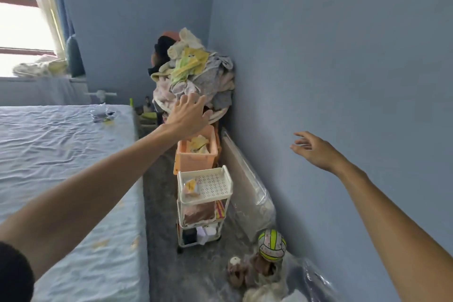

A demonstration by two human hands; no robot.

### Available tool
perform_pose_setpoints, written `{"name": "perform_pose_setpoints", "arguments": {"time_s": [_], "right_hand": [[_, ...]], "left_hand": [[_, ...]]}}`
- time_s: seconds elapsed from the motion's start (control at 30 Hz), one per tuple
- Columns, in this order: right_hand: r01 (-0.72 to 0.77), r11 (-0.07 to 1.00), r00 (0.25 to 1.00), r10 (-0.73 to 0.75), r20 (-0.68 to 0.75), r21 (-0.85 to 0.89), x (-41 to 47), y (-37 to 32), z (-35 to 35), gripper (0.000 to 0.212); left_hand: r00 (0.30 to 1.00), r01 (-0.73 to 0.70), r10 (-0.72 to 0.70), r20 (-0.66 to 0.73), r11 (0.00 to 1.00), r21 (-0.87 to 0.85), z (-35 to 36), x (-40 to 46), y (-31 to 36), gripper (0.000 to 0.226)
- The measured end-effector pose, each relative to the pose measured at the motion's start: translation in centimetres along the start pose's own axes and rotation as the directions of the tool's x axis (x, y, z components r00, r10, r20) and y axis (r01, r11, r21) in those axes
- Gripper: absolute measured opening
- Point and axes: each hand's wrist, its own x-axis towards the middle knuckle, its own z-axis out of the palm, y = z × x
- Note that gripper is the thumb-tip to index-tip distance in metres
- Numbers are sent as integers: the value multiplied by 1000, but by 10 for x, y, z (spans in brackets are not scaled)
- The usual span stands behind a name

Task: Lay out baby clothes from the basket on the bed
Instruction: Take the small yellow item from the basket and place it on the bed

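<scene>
Clothes sit heaped high in a pale basket in the corner against the blue wall, beyond a peach bin and a white 3-tier cart. The left hand reaches toward the pile with fingers spread, holding nothing, just in front of the basket rim. The right hand hangs open near the wall, fingers loosely splayed, empty. The bed lies to the left under a wrinkled blue sheet.

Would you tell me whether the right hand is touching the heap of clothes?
Apart: the head view shows the right hand open against bare wall, well clear of the heap of clothes.
</scene>
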Motion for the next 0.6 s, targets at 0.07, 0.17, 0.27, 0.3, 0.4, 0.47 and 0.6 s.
{"name": "perform_pose_setpoints", "arguments": {"time_s": [0.07,0.17,0.27,0.3,0.4,0.47,0.6], "right_hand": [[31,999,998,-32,45,24,51,-6,19,48],[49,997,989,-55,134,51,123,-10,47,45],[50,994,977,-68,204,95,190,-9,75,41],[40,993,969,-65,239,107,208,-8,86,40],[12,992,933,-57,356,126,256,-1,121,37],[-12,989,897,-56,439,149,290,8,149,33],[-66,983,815,-46,578,171,351,40,229,37]], "left_hand": [[998,25,-21,55,998,-65,24,22,-32,47],[986,44,-18,168,987,-154,61,49,-72,42],[956,70,-9,292,977,-199,99,75,-102,41],[943,90,-14,333,972,-215,112,81,-109,40],[895,203,-74,439,946,-254,155,99,-126,36],[856,286,-121,503,921,-264,187,107,-138,39],[758,464,-236,608,850,-248,265,115,-160,40]]}}
